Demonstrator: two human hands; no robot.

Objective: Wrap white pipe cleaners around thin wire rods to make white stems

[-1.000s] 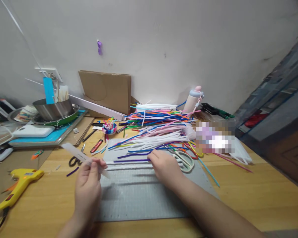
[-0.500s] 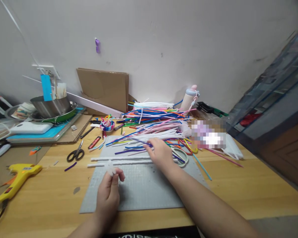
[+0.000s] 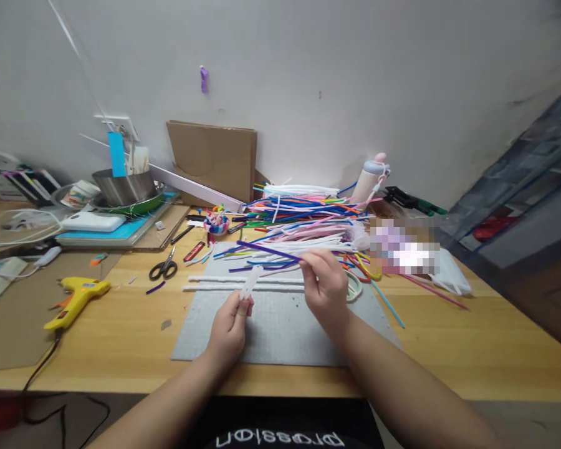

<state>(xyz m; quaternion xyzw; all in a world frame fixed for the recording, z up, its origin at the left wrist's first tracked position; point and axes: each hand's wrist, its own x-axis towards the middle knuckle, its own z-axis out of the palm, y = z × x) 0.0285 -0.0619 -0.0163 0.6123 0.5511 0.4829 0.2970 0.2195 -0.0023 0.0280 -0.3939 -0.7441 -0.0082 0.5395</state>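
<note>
Over the grey cutting mat (image 3: 271,340), my left hand (image 3: 230,324) is closed around a small white piece (image 3: 251,282), which looks like bent pipe cleaner. My right hand (image 3: 326,285) pinches one end of a purple pipe cleaner (image 3: 266,250), whose free end points up to the left. Two long white pipe cleaners (image 3: 243,286) lie side by side across the mat behind my left hand. Close to my right hand lies a pale green ring-like thing (image 3: 355,287), partly hidden by it. More loose purple and blue pipe cleaners (image 3: 250,269) rest just beyond.
Bundles of coloured pipe cleaners (image 3: 303,212) are heaped at the back, near a bottle (image 3: 370,181). To the left lie black-handled scissors (image 3: 163,268) and a yellow glue gun (image 3: 77,299) with a trailing cord. A metal bowl (image 3: 124,187) stands back left, by cardboard (image 3: 212,162).
My right hand has lifted the purple pipe cleaner off the pile and drawn it nearer. My left hand still grips the white piece. The whole view has shifted, showing more of the left side.
</note>
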